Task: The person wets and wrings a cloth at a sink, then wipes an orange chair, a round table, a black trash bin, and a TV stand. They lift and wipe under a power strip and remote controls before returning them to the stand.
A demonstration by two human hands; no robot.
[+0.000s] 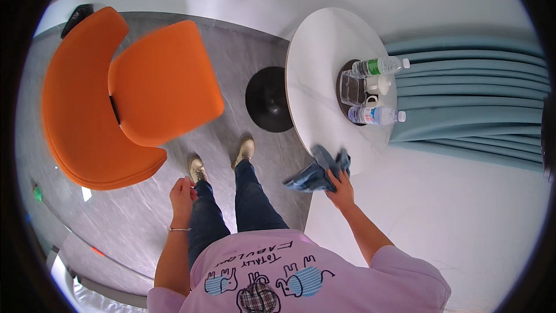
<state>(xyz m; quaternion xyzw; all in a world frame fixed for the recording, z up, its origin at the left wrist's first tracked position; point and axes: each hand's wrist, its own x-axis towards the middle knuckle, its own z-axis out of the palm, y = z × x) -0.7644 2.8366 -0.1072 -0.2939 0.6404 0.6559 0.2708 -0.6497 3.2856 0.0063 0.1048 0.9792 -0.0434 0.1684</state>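
Observation:
My right hand [342, 190] grips a crumpled blue cloth [319, 171] at the near edge of a round white marble-patterned table [323, 74]. Part of the cloth lies over the tabletop and part hangs past its rim. Nothing shows in my left hand [183, 193], which hangs over the floor with its fingers curled loosely together. On the table's far right side, a dark round tray [342, 102] holds a clear glass container [352, 88] and a white lidded cup [377, 84]. Two water bottles, one with a green label [377, 66] and one with a blue label [375, 115], lie across the tray's ends.
An orange upholstered chair [165, 82] stands at the left, with a black bag-like object [77, 19] behind it. The table's black round base [267, 100] rests on the grey floor. Blue-green curtains [469, 95] hang at the right beside the white wall. A thin pole [74, 231] lies lower left.

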